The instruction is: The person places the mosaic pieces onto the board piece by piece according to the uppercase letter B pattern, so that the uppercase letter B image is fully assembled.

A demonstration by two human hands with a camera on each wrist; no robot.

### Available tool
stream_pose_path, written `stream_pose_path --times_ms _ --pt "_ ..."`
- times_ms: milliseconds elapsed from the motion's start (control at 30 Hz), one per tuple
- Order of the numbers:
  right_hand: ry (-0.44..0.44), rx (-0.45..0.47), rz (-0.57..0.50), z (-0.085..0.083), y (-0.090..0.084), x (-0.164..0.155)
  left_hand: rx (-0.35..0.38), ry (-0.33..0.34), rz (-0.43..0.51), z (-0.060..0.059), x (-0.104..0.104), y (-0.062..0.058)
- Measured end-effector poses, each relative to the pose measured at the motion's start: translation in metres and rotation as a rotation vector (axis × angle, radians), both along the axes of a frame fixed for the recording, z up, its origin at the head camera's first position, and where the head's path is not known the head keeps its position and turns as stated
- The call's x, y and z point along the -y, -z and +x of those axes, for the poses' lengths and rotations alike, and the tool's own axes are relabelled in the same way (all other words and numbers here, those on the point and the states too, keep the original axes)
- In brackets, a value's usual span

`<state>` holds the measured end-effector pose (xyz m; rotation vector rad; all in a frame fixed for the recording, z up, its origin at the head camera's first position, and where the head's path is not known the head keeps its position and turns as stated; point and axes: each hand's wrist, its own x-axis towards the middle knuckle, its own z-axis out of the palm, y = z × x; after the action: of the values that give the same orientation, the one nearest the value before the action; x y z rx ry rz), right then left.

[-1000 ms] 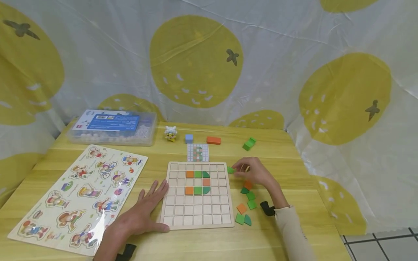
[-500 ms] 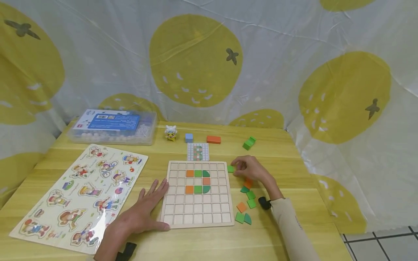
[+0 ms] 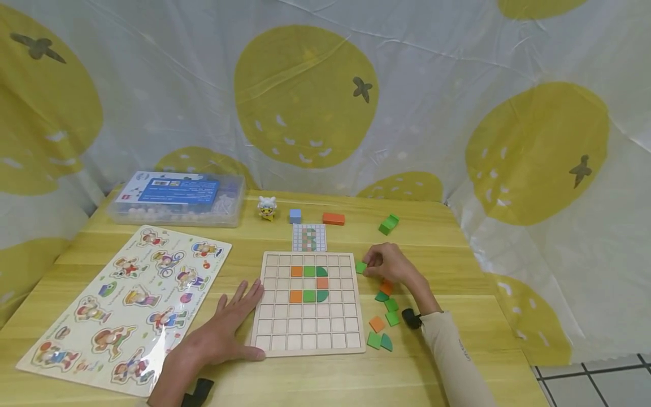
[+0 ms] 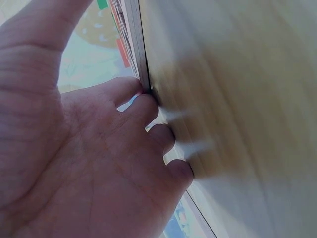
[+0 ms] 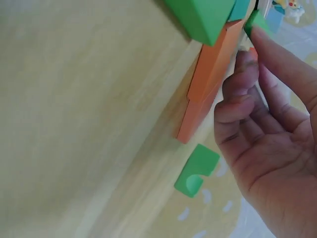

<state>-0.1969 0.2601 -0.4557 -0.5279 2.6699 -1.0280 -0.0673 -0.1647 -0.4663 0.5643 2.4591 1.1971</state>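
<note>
A wooden grid board (image 3: 335, 326) lies in the middle of the table, with several orange, green and dark green tiles set in its upper cells. My left hand (image 3: 221, 333) rests spread at the board's left edge; in the left wrist view the fingertips (image 4: 179, 171) touch the tabletop. Just off the board's upper right edge, my right hand (image 3: 391, 264) pinches a light green square tile (image 3: 361, 267) with thumb and fingers. That tile (image 5: 254, 22) shows at the thumb tip in the right wrist view. Behind the board lies a small pattern card (image 3: 308, 237).
Loose orange and green tiles (image 3: 377, 324) lie right of the board. Behind stand a green block (image 3: 389, 224), a red block (image 3: 333, 219), a blue cube (image 3: 295, 216) and a small figurine (image 3: 267, 208). A picture puzzle board (image 3: 122, 311) and a clear plastic box (image 3: 175, 198) occupy the left.
The light green tile has shifted slightly to the right, away from the board's edge, with my right hand. My left hand stays at the board's left edge.
</note>
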Motion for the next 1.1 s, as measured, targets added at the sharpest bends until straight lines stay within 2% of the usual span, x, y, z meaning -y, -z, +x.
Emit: stream_pose_path --times_ms 233,500,800,1100 --pt "0.024 -0.051 -0.03 0.007 -0.013 0.003 0.032 0.005 -0.059 0.0 -0.005 -0.01" --pt "-0.077 -0.041 -0.083 0.011 -0.023 0.042 0.027 -0.004 -0.065 0.0 -0.005 -0.011" --pt "-0.198 0.027 -0.17 0.011 -0.017 0.106 0.028 -0.004 -0.058 0.001 -0.004 -0.011" --pt "-0.223 -0.008 -0.121 0.009 -0.007 0.137 0.012 0.001 -0.069 0.0 -0.004 -0.009"
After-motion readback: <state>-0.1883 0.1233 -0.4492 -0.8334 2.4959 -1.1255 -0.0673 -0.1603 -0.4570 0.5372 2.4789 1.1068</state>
